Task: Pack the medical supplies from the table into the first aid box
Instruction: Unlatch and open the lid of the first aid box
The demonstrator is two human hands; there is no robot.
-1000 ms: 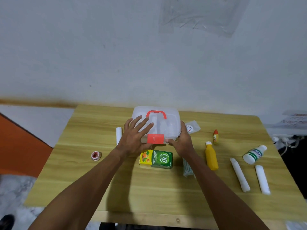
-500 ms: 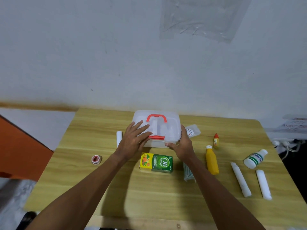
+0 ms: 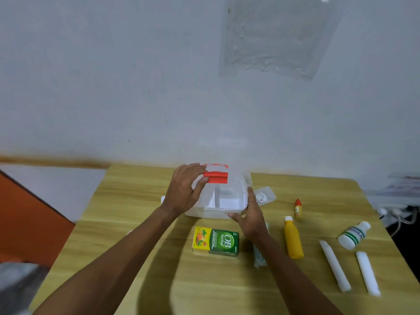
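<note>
The first aid box [image 3: 218, 201] sits near the desk's [image 3: 136, 201] far edge, its lid [image 3: 218, 176] now raised where a moment ago it lay shut. The left hand [image 3: 184, 192] grips the lid's left edge; the right hand [image 3: 252, 217] presses open against the box's front right corner. The green carton [image 3: 216, 241], yellow bottle [image 3: 293, 239] and white rolls [image 3: 334, 266] lie nearer; the desk's left side is open.

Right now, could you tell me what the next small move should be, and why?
Probably swing the lid fully back. The left hand holds it raised by the red latch, the right hand steadies the first aid box, and the supplies lie on the table.
</note>
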